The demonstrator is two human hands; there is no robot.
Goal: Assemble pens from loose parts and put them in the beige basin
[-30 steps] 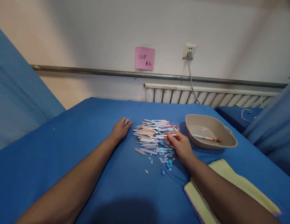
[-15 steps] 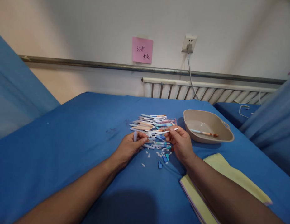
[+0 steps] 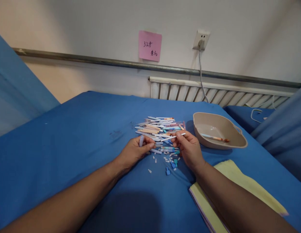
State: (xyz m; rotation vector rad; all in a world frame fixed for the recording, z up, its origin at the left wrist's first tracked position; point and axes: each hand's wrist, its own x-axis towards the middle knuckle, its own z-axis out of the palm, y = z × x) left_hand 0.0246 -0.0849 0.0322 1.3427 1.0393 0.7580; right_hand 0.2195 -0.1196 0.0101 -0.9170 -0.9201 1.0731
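Note:
My left hand [image 3: 137, 150] is closed around a pale lavender pen barrel [image 3: 141, 141], whose rounded end sticks up by the thumb. Whatever its fingertips pinch is too small to make out. In my right hand [image 3: 189, 147], thumb and fingers pinch a thin white stick [image 3: 167, 138], like a pen refill, which slants toward the left fingertips. Beyond both hands lies a pile of pen parts [image 3: 150, 127] in grey, peach, white and blue. Small white pen tips [image 3: 149, 171] and blue caps [image 3: 167, 171] are scattered on the blue sheet below the hands.
A beige basin [image 3: 234, 140] stands to the right, with one assembled-looking pen [image 3: 212, 138] inside. My right forearm passes over a folded yellow cloth [image 3: 237, 174]. Behind the blue-covered bed [image 3: 68, 129] are a radiator [image 3: 173, 92], a metal rail [image 3: 104, 61] and a plugged socket [image 3: 201, 39].
The camera view has shifted slightly. Both hands keep nearly the same pose, with the barrel and the white stick still held.

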